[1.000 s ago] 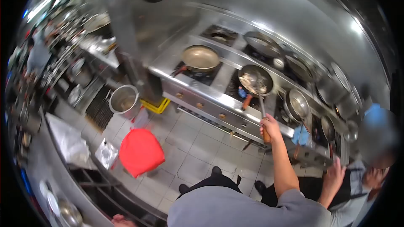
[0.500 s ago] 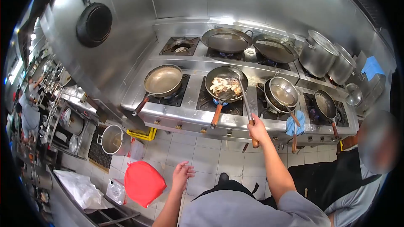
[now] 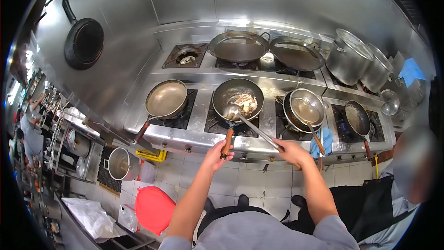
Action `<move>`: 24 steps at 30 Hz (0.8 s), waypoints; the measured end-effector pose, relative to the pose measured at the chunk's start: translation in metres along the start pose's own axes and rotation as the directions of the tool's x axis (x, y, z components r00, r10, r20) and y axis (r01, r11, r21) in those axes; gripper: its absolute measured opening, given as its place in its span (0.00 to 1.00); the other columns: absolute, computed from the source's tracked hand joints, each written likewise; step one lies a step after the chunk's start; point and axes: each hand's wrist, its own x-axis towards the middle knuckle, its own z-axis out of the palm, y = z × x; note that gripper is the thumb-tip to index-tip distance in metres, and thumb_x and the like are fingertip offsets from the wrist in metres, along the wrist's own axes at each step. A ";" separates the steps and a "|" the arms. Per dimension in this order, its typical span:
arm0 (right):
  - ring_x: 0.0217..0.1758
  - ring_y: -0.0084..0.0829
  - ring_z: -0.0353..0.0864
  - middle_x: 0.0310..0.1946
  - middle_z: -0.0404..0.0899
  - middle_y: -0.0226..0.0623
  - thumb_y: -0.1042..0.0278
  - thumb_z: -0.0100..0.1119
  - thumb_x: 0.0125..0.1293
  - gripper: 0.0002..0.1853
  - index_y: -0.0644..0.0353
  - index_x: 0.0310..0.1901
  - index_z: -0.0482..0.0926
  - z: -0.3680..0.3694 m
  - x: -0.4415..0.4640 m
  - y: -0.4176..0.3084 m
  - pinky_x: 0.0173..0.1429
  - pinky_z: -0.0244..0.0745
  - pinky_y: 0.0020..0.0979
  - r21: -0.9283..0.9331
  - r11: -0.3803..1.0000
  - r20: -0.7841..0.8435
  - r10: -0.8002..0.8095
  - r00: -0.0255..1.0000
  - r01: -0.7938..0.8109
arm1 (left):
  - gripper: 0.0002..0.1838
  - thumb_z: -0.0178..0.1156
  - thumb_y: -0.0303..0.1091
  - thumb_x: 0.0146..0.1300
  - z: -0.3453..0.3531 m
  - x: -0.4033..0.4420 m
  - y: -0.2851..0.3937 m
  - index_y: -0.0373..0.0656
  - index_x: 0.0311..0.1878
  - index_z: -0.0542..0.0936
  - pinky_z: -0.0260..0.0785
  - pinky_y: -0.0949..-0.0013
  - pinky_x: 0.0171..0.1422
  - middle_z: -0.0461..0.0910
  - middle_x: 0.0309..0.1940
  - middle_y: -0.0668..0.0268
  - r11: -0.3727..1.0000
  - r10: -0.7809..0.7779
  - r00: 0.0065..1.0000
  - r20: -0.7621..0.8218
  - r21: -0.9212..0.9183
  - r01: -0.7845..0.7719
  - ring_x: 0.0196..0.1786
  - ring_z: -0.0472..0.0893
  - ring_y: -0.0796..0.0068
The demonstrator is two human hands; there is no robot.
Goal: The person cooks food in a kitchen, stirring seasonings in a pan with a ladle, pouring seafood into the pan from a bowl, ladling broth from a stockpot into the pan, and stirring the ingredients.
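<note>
My left hand (image 3: 217,155) is closed around the wooden handle of a dark frying pan (image 3: 231,91) on a front burner. Sliced pale food (image 3: 246,103) lies in the right part of that pan. In my right hand (image 3: 292,153) is the handle of a long metal ladle (image 3: 255,128), whose bowl rests inside the pan at the left of the food. Just right of the pan, a strainer (image 3: 306,106) sits over another pan. To the left stands a light-coloured pan (image 3: 166,99) on its own burner.
Two wide pans (image 3: 238,48) and large steel pots (image 3: 347,60) occupy the back row. A blue cloth (image 3: 325,141) hangs at the stove's front edge. At the right stands a person in a black apron (image 3: 360,208). A red-covered container (image 3: 155,209) and a metal bucket (image 3: 121,164) are on the left.
My left hand has risen from beside my body and taken hold of the pan handle. The ladle's bowl has moved to the lower left of the pan, and the food lies further right.
</note>
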 end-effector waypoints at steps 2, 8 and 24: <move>0.50 0.46 0.80 0.49 0.80 0.51 0.69 0.59 0.57 0.36 0.56 0.70 0.64 -0.006 -0.016 0.003 0.56 0.72 0.36 0.065 0.998 -0.048 0.006 0.999 -0.003 | 0.17 0.52 0.49 0.72 -0.001 0.017 -0.001 0.49 0.56 0.72 0.72 0.72 0.28 0.77 0.34 0.66 0.985 -0.170 0.985 -0.009 0.018 0.171 0.29 0.78 0.70; 0.42 0.47 0.83 0.46 0.79 0.58 0.71 0.54 0.59 0.34 0.63 0.70 0.60 0.064 0.025 0.010 0.49 0.77 0.38 0.139 0.988 -0.348 0.112 0.931 -0.068 | 0.15 0.52 0.49 0.72 0.009 0.019 -0.014 0.50 0.51 0.72 0.59 0.74 0.19 0.72 0.28 0.68 0.969 -0.186 0.980 0.067 -0.153 0.194 0.21 0.68 0.77; 0.22 0.21 0.73 0.31 0.73 0.32 0.73 0.56 0.62 0.35 0.57 0.72 0.58 0.048 -0.033 -0.063 0.24 0.71 0.26 0.651 0.704 0.124 0.270 0.955 -0.283 | 0.17 0.52 0.51 0.71 -0.006 0.022 -0.006 0.51 0.54 0.69 0.56 0.75 0.19 0.70 0.27 0.69 0.962 -0.234 0.965 0.118 -0.114 0.247 0.20 0.66 0.78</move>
